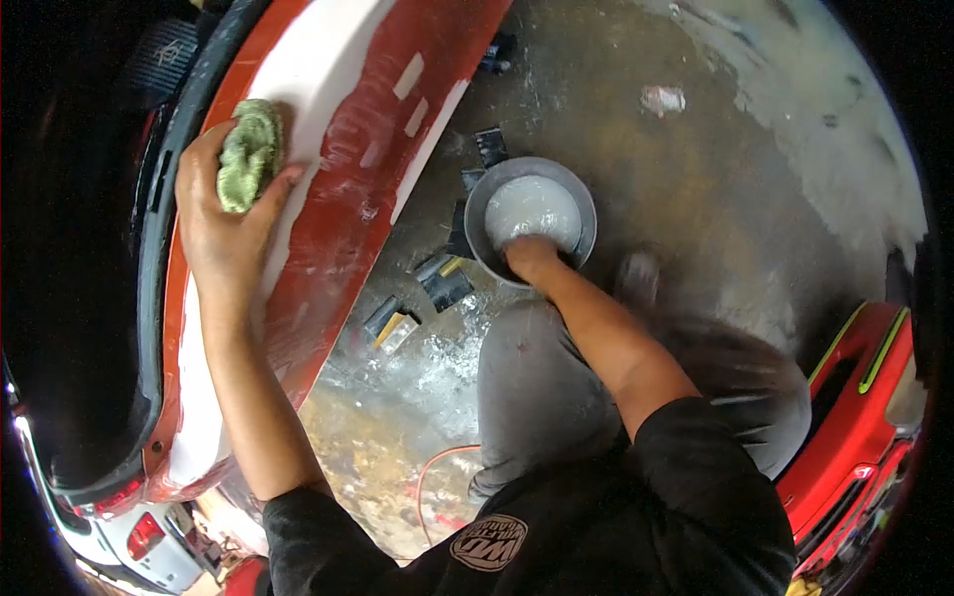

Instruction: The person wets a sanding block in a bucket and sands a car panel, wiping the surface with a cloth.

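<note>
My left hand (224,204) grips a crumpled green cloth (248,154) against the car body panel (343,189), which is reddish-brown with white patches. The fingers wrap round the cloth's left side and the thumb lies below it on the right. My right hand (534,258) is dipped into a grey bucket (587,209) of cloudy, whitish water (532,204). Its fingers are under the water and hidden, so what they hold, if anything, does not show.
Black sanding blocks or pads (444,281) and a smaller block (396,331) lie on the wet concrete floor (676,199) beside the panel. A crumpled wrapper (663,99) lies farther off. An orange hose (422,487) runs near my knees. A red bumper (845,397) stands at right.
</note>
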Motion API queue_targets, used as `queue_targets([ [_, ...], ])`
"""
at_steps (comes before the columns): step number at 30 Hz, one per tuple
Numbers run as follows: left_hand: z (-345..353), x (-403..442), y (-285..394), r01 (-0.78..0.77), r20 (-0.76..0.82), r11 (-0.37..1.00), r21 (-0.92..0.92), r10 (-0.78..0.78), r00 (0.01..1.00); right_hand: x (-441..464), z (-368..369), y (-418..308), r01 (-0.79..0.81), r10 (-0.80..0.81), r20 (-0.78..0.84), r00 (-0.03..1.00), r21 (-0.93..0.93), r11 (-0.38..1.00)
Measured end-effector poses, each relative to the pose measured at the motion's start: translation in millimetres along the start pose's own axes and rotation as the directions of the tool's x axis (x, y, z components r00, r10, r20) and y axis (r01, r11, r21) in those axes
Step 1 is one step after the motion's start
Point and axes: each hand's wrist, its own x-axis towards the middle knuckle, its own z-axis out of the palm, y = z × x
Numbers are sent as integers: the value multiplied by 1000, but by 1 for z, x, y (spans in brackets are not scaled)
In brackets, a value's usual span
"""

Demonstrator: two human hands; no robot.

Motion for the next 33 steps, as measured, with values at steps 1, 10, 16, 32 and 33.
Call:
queue_targets([
  [1, -1, 0, 1, 1, 2, 1000, 5, -1, 1000, 4, 23, 6, -8, 12, -109, 994, 41, 999],
  [10, -1, -5, -9, -132, -91, 986, 104, 142, 986, 24, 135, 28, 144, -128, 240, 962, -49, 988],
  [16, -1, -6, -21, -105, -211, 986, 129, 130, 969, -64, -45, -46, 246, -197, 449, 872, -51, 968],
  [32, 1, -7, -9, -82, -213, 943, 323, 157, 964, -41, -173, -60, -95, -665, 202, 719, 976, 194],
  [33, 0, -10, -8, -115, -219, 936, 332, 195, 956, -41, -173, -65, -113, -654, 191, 732, 981, 161],
])
